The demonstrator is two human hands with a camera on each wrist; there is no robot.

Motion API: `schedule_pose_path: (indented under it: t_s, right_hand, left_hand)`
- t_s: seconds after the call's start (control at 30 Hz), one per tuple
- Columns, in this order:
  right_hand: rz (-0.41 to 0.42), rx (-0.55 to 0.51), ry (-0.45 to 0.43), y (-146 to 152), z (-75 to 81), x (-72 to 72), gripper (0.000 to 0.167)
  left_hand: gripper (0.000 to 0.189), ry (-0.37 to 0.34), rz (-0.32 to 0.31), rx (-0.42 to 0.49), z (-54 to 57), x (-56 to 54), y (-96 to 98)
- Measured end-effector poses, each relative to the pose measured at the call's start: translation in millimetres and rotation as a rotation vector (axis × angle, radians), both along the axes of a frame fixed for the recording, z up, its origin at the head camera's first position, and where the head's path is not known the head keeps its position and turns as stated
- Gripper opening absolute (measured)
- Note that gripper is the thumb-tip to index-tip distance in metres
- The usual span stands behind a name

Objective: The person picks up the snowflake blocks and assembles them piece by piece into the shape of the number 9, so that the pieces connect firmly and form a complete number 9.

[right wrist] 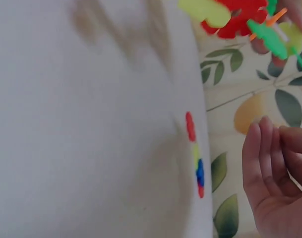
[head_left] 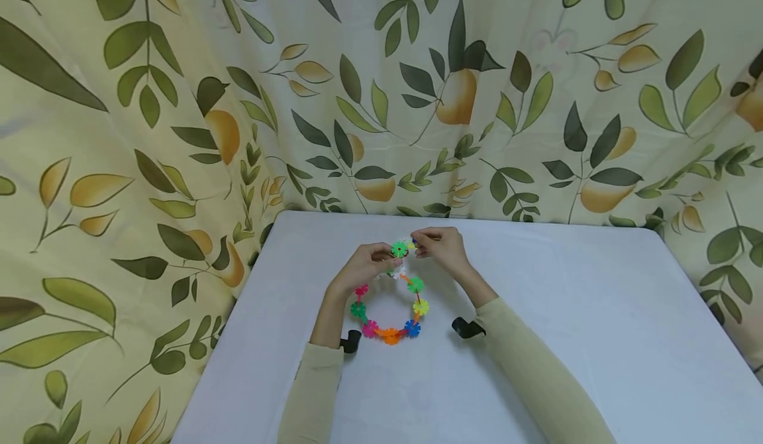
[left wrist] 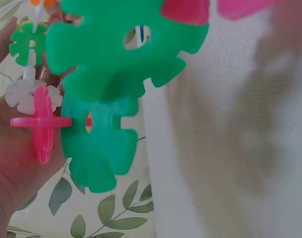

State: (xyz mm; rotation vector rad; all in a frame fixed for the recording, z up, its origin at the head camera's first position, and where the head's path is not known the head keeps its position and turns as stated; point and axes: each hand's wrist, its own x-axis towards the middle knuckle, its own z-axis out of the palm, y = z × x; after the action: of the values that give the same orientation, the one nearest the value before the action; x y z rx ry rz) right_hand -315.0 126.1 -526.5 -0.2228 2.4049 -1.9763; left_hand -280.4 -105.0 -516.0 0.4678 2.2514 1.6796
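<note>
My left hand [head_left: 365, 266] pinches a string of interlocking plastic flower discs near its far end, by a green disc [head_left: 399, 250]. Below that hand the string curves round as a colourful loop, with an orange disc [head_left: 391, 336], a blue disc [head_left: 412, 328] and a yellow disc [head_left: 420, 307]. In the left wrist view a large green disc [left wrist: 96, 54] and a crossed pink disc [left wrist: 42, 129] hide part of the palm. My right hand [head_left: 444, 250] is just right of the green disc. Its fingers lie together in the right wrist view, with nothing visible between them.
Small red, yellow and blue pieces [right wrist: 199, 171] lie near the edge of the white table [head_left: 566, 311]. A leaf-patterned curtain [head_left: 512, 132] hangs behind and left of the table. Black wrist mounts [head_left: 467, 328] stick out beneath both forearms.
</note>
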Motion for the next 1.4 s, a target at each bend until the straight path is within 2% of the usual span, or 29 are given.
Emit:
schedule_pose_path:
  t_s: [0.3,0.5,0.57,0.67,0.8,0.9,0.97,1.03,1.13,1.23,1.3,1.4]
  right_hand:
    - [-0.107,0.321,-0.043,12.6,-23.5,-21.2,0.025]
    - [-0.038,0.620,-0.007,15.6,-35.3,-35.1,0.042]
    - [-0.023,0.679,0.009,15.3,-37.3,-38.0,0.040]
    - [-0.024,0.707,0.018,13.8,-38.8,-40.1,0.033]
    - [-0.090,0.630,0.007,11.4,-37.0,-37.0,0.022]
    - [-0.141,0.503,-0.005,11.1,-33.8,-31.7,0.013]
    - [-0.137,0.388,-0.015,11.9,-30.7,-27.4,0.013]
    - [-0.101,0.268,-0.026,12.8,-27.2,-23.6,0.016]
    - [0.003,0.046,-0.048,14.1,-21.1,-18.2,0.021]
    - [0.112,-0.111,-0.031,14.8,-16.4,-13.5,0.023]
    - [0.174,-0.154,0.002,14.9,-14.0,-10.0,0.022]
    - [0.235,-0.161,0.052,14.4,-11.5,-5.0,0.021]
  left_hand:
    - [0.027,0.018,-0.008,-0.036,0.3,2.6,1.6]
    - [0.028,0.024,-0.026,-0.016,-1.8,3.6,2.6]
    - [0.027,0.031,-0.024,-0.007,-2.6,3.2,2.3]
    - [0.025,0.041,-0.023,0.007,-3.5,2.2,1.9]
    - [0.024,0.046,-0.013,0.024,-3.4,1.5,1.2]
    - [0.023,0.045,-0.006,0.027,-2.3,1.9,0.8]
    - [0.024,0.040,-0.005,0.025,-1.5,2.2,0.5]
    - [0.026,0.029,-0.003,0.031,-0.9,2.1,0.3]
    - [0.027,0.022,0.012,0.034,-1.0,1.4,-0.1]
    - [0.029,0.020,0.029,0.038,-1.4,0.3,-0.3]
    - [0.029,0.012,0.038,0.042,-1.1,-0.2,-0.5]
    - [0.030,0.003,0.042,0.058,0.7,-0.3,-0.6]
